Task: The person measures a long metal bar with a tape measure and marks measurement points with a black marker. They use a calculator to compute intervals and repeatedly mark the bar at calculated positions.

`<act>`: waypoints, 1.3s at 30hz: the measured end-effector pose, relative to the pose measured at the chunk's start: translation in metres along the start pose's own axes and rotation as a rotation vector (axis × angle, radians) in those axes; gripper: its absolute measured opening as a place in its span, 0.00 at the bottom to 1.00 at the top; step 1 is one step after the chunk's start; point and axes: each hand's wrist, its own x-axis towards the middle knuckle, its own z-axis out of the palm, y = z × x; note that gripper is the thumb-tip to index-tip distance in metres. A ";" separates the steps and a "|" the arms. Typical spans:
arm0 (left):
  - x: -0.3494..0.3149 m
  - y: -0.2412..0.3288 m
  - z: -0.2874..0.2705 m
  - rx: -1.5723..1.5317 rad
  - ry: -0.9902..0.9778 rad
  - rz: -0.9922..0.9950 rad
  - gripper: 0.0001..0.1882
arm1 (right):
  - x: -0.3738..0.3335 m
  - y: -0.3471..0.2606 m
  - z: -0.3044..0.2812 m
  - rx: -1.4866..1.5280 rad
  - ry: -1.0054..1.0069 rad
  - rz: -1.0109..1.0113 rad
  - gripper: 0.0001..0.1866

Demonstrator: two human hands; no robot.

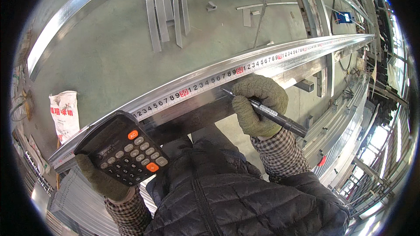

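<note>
Head view: measuring tape (210, 81) stretched lengthwise along a long metal bar (205, 98), from the lower left of the frame to the upper right. Done, as far as visible: tape laid out in line with the bar, printed face up. Apparently mid-measurement, judging by the pen position. Right hand (258, 102), gloved, closed around a black marker (271, 113), bare tip pointing left, just beside the tape's lower edge near the middle of the frame. Cannot tell contact of tip with metal. No ink mark discernible around the tip, hence possibly left undone: any marking at that spot. Left hand (97, 177), also gloved, grasping a dark calculator (122, 146) by its left side, lower left of the frame; keys in view, display unreadable, a stretch of tape and bar hidden behind.

Tape: thin, white, with black figures and occasional red blocks, too small for reading toward the upper right. Bar: silvery and glossy, with a bright edge above the tape and a duller face below. Beyond, upper left of centre, loose metal strips (151, 13) on a greenish floor (109, 61); far left, a white bag (65, 116) with red print.
</note>
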 end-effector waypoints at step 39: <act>0.000 -0.001 -0.002 0.032 -0.052 0.038 0.33 | 0.002 -0.001 -0.001 0.123 0.049 0.092 0.07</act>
